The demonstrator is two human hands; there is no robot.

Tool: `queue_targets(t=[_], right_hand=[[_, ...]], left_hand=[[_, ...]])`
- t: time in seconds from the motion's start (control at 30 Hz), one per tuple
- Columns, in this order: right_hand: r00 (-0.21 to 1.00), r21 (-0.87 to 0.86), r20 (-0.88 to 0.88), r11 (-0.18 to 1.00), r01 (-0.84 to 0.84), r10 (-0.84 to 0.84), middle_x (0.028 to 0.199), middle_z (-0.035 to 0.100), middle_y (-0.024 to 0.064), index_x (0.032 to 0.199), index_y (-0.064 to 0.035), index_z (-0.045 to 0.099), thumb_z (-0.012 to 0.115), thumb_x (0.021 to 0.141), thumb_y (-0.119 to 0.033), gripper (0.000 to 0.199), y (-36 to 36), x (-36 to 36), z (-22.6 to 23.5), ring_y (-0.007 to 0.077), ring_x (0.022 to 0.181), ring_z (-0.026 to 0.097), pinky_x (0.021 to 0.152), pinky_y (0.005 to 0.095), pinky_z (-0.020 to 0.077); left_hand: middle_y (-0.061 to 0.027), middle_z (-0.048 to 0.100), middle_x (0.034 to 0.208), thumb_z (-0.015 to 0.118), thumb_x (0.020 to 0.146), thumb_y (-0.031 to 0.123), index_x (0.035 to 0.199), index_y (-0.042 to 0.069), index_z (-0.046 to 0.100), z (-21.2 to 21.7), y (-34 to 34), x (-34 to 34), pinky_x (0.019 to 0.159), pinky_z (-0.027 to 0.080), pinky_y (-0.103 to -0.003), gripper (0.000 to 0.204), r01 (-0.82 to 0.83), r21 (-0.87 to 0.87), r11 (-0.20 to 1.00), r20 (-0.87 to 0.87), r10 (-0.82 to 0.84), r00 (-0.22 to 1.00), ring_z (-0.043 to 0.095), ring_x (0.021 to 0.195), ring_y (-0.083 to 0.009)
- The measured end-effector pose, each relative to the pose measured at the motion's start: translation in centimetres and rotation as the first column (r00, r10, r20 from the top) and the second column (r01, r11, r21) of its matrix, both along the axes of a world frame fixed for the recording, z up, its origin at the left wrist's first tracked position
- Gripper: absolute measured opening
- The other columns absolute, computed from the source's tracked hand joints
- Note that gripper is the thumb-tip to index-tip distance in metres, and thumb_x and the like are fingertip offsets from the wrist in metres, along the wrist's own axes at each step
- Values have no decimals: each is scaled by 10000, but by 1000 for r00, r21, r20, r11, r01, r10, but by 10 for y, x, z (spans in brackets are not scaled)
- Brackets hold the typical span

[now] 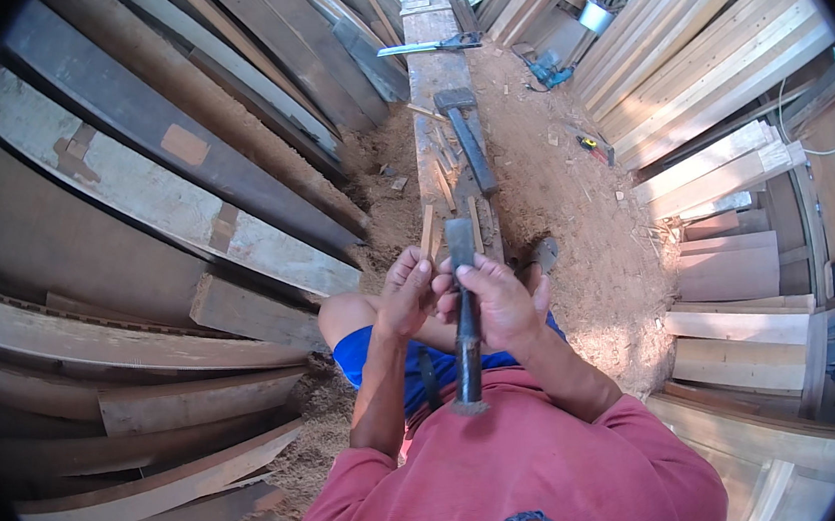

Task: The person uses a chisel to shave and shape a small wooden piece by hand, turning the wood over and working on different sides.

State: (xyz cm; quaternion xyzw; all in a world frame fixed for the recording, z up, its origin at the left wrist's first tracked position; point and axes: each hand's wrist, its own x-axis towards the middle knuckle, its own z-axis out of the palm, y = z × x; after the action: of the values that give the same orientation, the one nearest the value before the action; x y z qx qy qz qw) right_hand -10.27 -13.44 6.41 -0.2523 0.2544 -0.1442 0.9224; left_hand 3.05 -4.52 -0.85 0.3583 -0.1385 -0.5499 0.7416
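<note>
My right hand [504, 300] is closed around a chisel [468, 341], its wide flat blade pointing away from me and its dark handle toward my chest. Close beside it, my left hand [408, 287] pinches a thin wooden stick [428, 229] between thumb and fingers. Beyond both hands lies a narrow wooden bench [427, 79]. On it rest a mallet [469, 140] with a dark handle and several small wood offcuts [444, 186]. A second thin strip [475, 223] shows just past the chisel blade; whether it lies on the bench I cannot tell.
A handsaw [430, 46] lies across the bench's far end. Leaning boards [196, 151] crowd the left, and stacked planks [719, 51] line the right. On the sawdust-covered floor [550, 177] are a blue power tool [549, 69] and a small yellow-and-red tool [592, 146].
</note>
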Motion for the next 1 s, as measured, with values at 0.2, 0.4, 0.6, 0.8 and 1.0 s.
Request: queue_targets(t=[0.2, 0.4, 0.6, 0.8, 1.0], right_hand=[[987, 106, 90, 984, -145, 136, 810, 568, 18, 1088, -56, 529, 449, 999, -167, 163, 37, 7, 9, 94, 586, 551, 571, 302, 529], [962, 48, 55, 962, -271, 268, 726, 444, -20, 1061, -76, 489, 423, 1010, -170, 126, 67, -4, 18, 61, 540, 421, 536, 271, 449], [965, 56, 24, 964, -261, 260, 693, 404, -30, 1044, -82, 475, 411, 1016, -179, 120, 65, -10, 22, 55, 514, 396, 525, 262, 443], [960, 66, 6, 958, -280, 280, 656, 389, -35, 1020, -87, 467, 429, 1009, -189, 110, 62, -7, 19, 61, 487, 385, 494, 267, 432], [995, -52, -30, 994, -99, 98, 623, 375, -35, 998, -92, 467, 457, 999, -208, 116, 51, -31, 32, 69, 477, 393, 472, 271, 422]], left_hand=[[-9, 540, 758, 400, 1038, 361, 1086, 48, 541, 24, 19, 3, 524, 439, -239, 346, -114, 147, 982, 112, 98, 989, 485, 578, -88], [22, 537, 782, 400, 1040, 387, 1001, 78, 563, 3, 44, 8, 587, 409, -211, 352, -19, 195, 981, 181, -17, 983, 477, 680, -49], [35, 543, 820, 343, 1059, 359, 1009, 98, 564, 26, 41, -17, 591, 397, -215, 346, -198, 252, 947, 353, 100, 930, 466, 701, -38], [-134, 600, 950, 420, 1009, 209, 1121, -5, 539, 27, 49, 7, 795, 486, -348, 269, -153, 374, 915, 836, -262, 482, 586, 873, -265], [-160, 589, 908, 389, 1013, 207, 991, -10, 555, 15, 74, -24, 722, 450, -397, 274, -131, 473, 871, 849, -490, -196, 573, 822, -299]])
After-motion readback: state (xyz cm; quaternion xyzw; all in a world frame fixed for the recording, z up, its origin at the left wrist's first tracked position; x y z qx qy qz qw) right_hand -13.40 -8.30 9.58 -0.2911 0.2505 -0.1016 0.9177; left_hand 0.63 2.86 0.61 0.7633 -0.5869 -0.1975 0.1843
